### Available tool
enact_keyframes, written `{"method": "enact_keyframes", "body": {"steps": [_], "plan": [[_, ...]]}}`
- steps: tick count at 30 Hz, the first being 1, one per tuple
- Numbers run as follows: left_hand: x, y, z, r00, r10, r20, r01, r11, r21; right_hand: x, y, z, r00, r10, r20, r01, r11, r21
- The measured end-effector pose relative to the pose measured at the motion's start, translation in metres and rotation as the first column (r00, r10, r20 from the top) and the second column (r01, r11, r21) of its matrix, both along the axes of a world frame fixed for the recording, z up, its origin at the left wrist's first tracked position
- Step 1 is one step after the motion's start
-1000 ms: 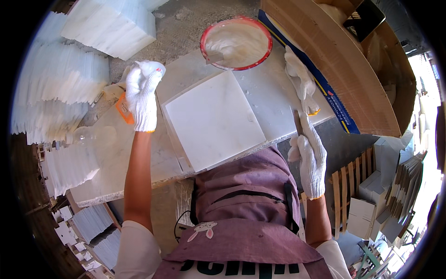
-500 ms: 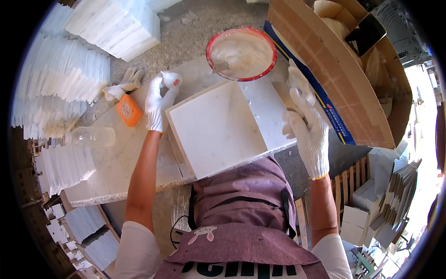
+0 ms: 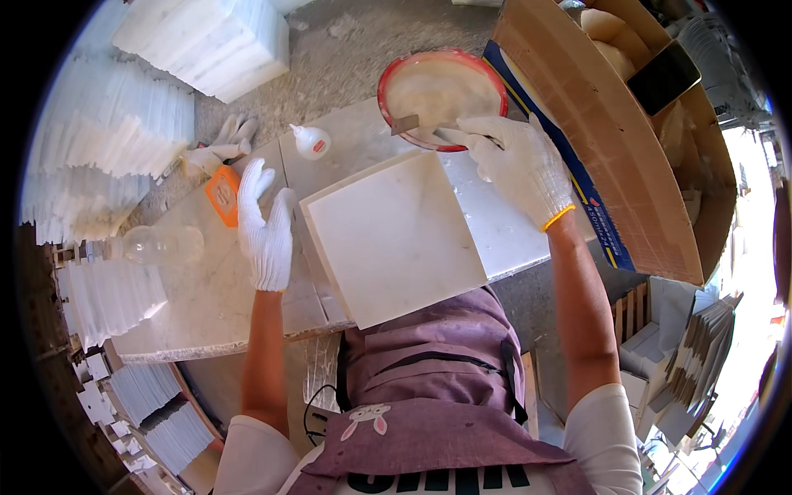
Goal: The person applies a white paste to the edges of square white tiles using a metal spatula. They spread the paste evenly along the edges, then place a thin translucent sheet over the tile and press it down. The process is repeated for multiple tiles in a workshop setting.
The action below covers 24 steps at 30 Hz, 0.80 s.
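Note:
My right hand [image 3: 520, 165], in a white knit glove, is at the near right rim of a red-rimmed bowl [image 3: 442, 91] of pale paste. Its fingers are closed on the handle end of a scraper [image 3: 404, 124], whose flat grey blade lies over the bowl's near edge. My left hand [image 3: 266, 227], gloved too, is held over the table with its fingers apart and nothing in them. Beyond it stands a small white squeeze bottle [image 3: 312, 143] with a pointed tip. Between my arms lies a square white stone tile [image 3: 396, 239], apparently stacked on another.
An orange container [image 3: 223, 196] and a clear plastic bottle [image 3: 163, 246] are on the left of the table [image 3: 206, 309]. Stacked white slabs [image 3: 107, 124] rise farther left. A cardboard box [image 3: 598, 124] with a dark phone-like slab [image 3: 665, 78] on it borders the right.
My left hand has let go of the squeeze bottle and drawn back toward me. My right hand has moved from the table's right side to the bowl and closed on the scraper.

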<state>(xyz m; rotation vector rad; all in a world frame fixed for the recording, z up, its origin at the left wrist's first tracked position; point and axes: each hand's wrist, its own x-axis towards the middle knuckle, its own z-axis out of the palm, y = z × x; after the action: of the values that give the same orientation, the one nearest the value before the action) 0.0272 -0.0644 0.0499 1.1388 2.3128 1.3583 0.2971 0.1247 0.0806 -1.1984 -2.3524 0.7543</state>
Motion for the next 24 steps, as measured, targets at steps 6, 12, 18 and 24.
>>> {"method": "enact_keyframes", "body": {"steps": [6,12,18,24], "plan": [[0.019,-0.025,0.001,0.998,0.051,-0.041,-0.050,0.998,0.037,-0.002,0.000,0.003,0.994,-0.047,-0.095,0.026,0.976,-0.217],[0.029,-0.031,0.007,0.997,0.056,-0.053,-0.051,0.994,0.096,-0.001,-0.005,0.007,0.986,-0.108,-0.128,0.065,0.952,-0.300],[0.037,-0.034,0.019,0.995,0.074,-0.071,-0.062,0.986,0.158,0.013,-0.015,-0.008,0.963,-0.146,-0.227,0.098,0.973,-0.209],[0.049,-0.037,0.031,0.997,0.031,-0.075,-0.013,0.974,0.226,0.049,-0.072,0.026,0.839,-0.392,-0.376,0.141,0.826,-0.546]]}}
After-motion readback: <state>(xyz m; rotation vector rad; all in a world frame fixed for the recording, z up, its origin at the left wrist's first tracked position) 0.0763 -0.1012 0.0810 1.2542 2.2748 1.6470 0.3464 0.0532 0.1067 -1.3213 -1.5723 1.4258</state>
